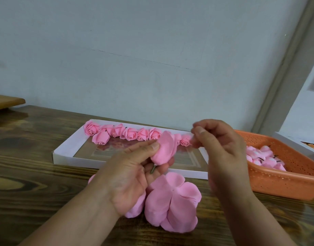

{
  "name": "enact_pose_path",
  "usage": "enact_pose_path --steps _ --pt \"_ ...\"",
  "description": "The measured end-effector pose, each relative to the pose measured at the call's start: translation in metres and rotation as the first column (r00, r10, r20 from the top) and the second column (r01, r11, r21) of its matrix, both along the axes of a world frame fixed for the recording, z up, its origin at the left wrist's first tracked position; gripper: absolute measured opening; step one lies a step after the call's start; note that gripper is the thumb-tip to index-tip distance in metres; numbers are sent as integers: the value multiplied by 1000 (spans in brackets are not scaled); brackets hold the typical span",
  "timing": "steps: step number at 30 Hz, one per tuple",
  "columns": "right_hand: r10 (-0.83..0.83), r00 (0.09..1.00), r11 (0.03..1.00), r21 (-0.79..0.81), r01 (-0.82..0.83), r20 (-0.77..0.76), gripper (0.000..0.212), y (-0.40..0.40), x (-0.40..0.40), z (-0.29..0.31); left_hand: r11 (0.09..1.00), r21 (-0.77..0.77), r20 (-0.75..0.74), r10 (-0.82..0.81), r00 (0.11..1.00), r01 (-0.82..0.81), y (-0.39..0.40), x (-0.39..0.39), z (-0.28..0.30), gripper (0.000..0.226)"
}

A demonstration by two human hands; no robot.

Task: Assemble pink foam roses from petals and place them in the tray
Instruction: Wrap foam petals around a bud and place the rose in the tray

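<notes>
Currently the left hand (133, 176) is gripping a half-built pink foam rose with a short dark stem peg (164, 150), thumb pressing on the outer petal and the peg sticking out below the fingers. The rose is sitting in the air above the near edge of the shallow white cardboard tray (117, 165). The right hand (221, 150) is hovering just beside it with fingers curled; it seems to be pinching a petal edge, but I cannot tell for certain.

A stack of loose pink foam flower-shaped petal sheets (172, 201) is lying on the dark wooden tabletop (37, 174), near the wrists. A row of finished pink roses (131, 133) is lining the tray's far side. An orange perforated plastic basket (280, 176) at right is holding pink rose cores with pegs (264, 158).

Handling, judged: the foam is looking very light, soft and easily creased, so a gentle hold at the base around the stiff peg is likely safest; squeezing the petals is risking dents.

No readable labels or writing are showing.
</notes>
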State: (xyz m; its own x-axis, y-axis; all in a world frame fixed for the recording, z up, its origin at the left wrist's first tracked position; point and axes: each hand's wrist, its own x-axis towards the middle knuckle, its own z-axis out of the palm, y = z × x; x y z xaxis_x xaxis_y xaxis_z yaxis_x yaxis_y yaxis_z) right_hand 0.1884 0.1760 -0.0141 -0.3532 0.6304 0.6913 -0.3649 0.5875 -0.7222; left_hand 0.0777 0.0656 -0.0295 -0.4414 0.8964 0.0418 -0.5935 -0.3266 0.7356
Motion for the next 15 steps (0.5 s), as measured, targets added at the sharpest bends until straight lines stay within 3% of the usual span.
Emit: enact_pose_path --steps 3,11,15 --pt "-51 999 999 7 51 4 11 -2 1 1 1000 19 44 -4 999 3 0 -2 -1 25" --pt "20 982 963 262 -69 188 16 -25 -1 -5 996 83 11 40 999 -41 2 -2 0 16" --pt "-17 983 970 242 -28 182 21 -27 -4 -5 994 80 5 73 997 -73 2 0 -1 11"
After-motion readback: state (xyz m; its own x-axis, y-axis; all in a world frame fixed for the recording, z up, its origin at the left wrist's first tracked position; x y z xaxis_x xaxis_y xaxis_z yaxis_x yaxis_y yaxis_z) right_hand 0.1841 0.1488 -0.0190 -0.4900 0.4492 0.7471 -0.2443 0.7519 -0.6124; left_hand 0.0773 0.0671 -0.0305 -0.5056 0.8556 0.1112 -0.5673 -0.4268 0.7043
